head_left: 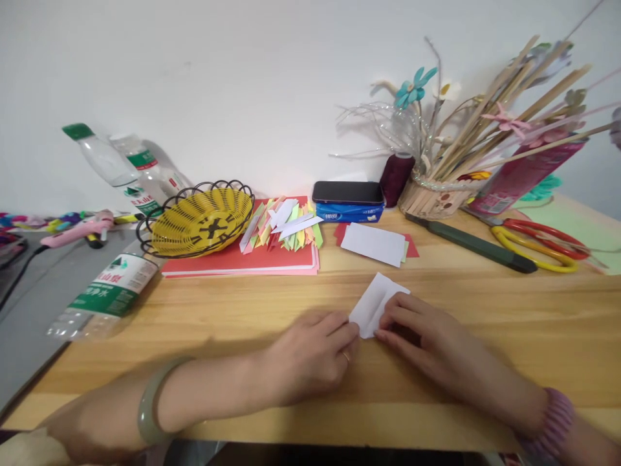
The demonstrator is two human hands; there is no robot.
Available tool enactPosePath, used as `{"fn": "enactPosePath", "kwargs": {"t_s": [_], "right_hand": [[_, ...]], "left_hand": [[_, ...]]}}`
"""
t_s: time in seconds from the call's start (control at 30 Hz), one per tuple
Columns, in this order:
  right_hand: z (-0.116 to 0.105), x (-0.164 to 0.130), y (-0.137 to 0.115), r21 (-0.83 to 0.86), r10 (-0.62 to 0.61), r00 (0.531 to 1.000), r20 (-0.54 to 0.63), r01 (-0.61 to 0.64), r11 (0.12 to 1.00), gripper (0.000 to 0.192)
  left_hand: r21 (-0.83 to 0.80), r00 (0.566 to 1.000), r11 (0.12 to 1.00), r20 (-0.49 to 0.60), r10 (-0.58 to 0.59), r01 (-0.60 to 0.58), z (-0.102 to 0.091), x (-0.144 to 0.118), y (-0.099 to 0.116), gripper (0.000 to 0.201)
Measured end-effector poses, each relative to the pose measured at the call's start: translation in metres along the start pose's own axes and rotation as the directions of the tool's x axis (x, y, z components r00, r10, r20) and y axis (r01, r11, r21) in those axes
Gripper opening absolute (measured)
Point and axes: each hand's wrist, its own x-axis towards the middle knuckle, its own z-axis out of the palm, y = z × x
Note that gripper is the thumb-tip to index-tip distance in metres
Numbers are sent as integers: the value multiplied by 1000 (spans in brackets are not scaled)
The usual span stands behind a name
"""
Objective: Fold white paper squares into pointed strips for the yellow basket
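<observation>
A small white sheet of paper (pixel 377 299) with a crease or bend down its length lies between my hands, just above the wooden table. My left hand (pixel 313 353) pinches its lower left corner between thumb and fingers. The thumb and fingertips of my right hand (pixel 427 336) grip its right edge. Beyond it lies a stack of cut paper cards (pixel 372 244), white on top with red and green edges below. To the left, a heap of folded coloured paper strips (pixel 286 225) rests on red and white sheets (pixel 213 265).
A yellow woven basket (pixel 204 220) and plastic bottles (pixel 109 291) stand left, near a pink glue gun (pixel 80 231). A phone (pixel 348 192) lies on a blue packet (pixel 349 212). At right are a green-handled cutter (pixel 478 244), scissors (pixel 533 246) and a stick-filled holder (pixel 429 197).
</observation>
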Motion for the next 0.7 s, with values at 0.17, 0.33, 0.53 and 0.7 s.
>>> {"fn": "enactPosePath", "kwargs": {"t_s": [0.17, 0.33, 0.53, 0.7], "right_hand": [[1, 2, 0, -5, 51, 999, 15, -51, 999, 18], [3, 3, 0, -36, 53, 998, 17, -52, 998, 19], [2, 5, -1, -41, 62, 998, 8, -62, 997, 16], [2, 7, -3, -45, 82, 996, 23, -81, 996, 16]], "left_hand": [[-38, 993, 997, 104, -57, 61, -7, 3, 1, 21], [66, 983, 991, 152, 106, -117, -10, 3, -1, 25], [95, 989, 993, 134, 60, -73, -1, 2, 2, 22], [92, 987, 993, 147, 65, -79, 2, 3, 3, 18]]}}
